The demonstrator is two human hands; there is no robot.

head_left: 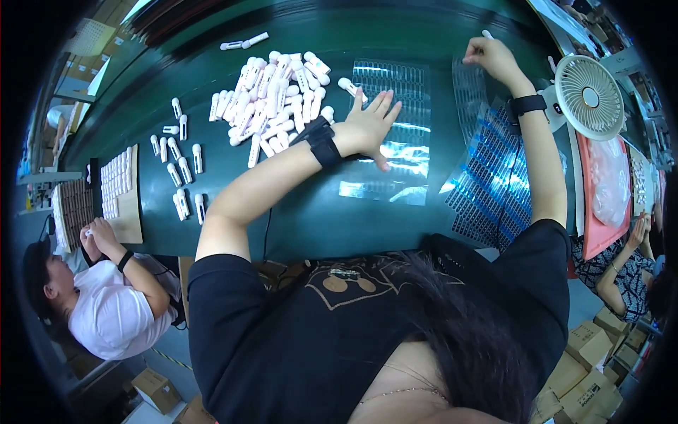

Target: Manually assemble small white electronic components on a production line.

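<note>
My left hand [369, 124] lies flat with its fingers spread on a clear plastic sheet [399, 159] on the dark green table [311, 212]; it holds nothing. Just left of it sits a pile of small white plastic parts [275, 92], and one loose part [347, 86] lies by my fingertips. My right hand [494, 58] is raised at the far right of the table with its fingers pinched on a small white piece [486, 33], above a second clear sheet [468, 92]. Both wrists wear black bands.
Blue-printed label sheets [494, 177] lie under my right forearm. A white desk fan [588, 97] and a pink tray [600, 212] stand to the right. Loose white parts [180, 169] dot the left side. A co-worker in white [106, 297] handles a tray of parts [116, 187]. Cardboard boxes [590, 346] sit lower right.
</note>
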